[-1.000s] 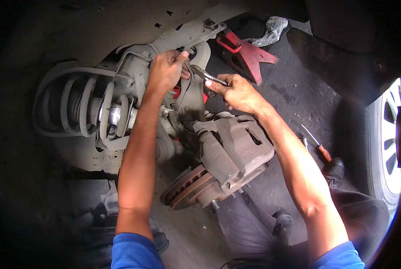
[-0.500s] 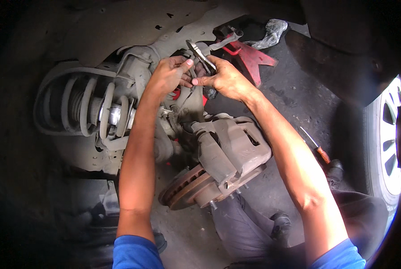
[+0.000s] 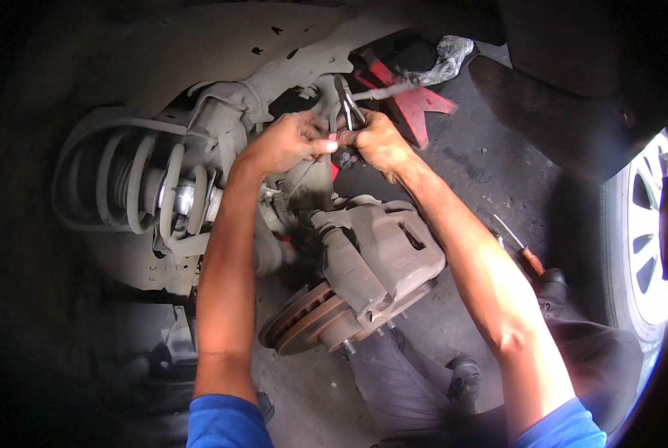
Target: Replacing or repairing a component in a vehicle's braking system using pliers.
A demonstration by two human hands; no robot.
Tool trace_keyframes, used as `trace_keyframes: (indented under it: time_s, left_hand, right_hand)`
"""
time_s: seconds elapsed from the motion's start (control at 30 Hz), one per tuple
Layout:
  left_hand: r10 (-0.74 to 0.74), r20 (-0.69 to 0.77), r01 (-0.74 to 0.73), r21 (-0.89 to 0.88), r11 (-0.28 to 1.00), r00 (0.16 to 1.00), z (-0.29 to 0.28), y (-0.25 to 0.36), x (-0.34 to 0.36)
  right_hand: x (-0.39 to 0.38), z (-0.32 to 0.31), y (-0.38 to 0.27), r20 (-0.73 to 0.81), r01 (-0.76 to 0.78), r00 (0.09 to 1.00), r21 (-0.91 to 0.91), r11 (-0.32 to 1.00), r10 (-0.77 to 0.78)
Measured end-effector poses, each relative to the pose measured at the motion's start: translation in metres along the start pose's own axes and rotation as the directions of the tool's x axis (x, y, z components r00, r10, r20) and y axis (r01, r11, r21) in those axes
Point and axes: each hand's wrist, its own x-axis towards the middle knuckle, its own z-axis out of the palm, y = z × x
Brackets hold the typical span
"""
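Note:
My left hand (image 3: 289, 142) has its fingers closed at a small part of the suspension, beside an upper arm (image 3: 311, 179); what they pinch is hard to make out. Close against it, my right hand (image 3: 379, 145) grips steel pliers (image 3: 347, 97) whose head points up, and its thumb almost touches my left thumb. Below both hands the dusty brake caliper (image 3: 379, 254) sits on a rusty disc (image 3: 297, 321) with studs showing. To the left are a coil spring (image 3: 136, 179) and silver strut body.
Behind the hands stand a red jack stand (image 3: 416, 119) and crumpled plastic (image 3: 450, 60). An orange-handled screwdriver (image 3: 532, 260) lies on the floor at right, near a wheel (image 3: 640, 239). Dark trousered legs and shoes show below the brake. The wheel arch (image 3: 289, 30) spans the top.
The pliers have swung from lying sideways to nearly upright. My right hand has moved closer to my left hand, which has shifted slightly lower, thumb now pointing right.

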Motion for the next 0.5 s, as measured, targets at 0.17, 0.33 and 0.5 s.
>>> trace_keyframes:
  time_s: [0.17,0.33,0.5]
  left_hand:
    - [0.063,0.173,-0.062,-0.013,0.998,0.983,-0.004,-0.007,0.003]
    - [0.081,0.139,-0.085,0.025,0.996,0.987,-0.001,-0.006,0.002]
    - [0.034,0.105,-0.041,0.062,0.997,0.994,0.004,-0.003,0.001]
  right_hand:
    - [0.004,-0.004,0.01,0.089,-0.039,0.996,0.135,0.99,0.027]
    - [0.007,-0.005,0.016,0.089,0.022,0.996,0.086,0.996,-0.029]
    - [0.008,-0.006,0.016,0.103,0.26,0.965,-0.245,0.934,-0.241]
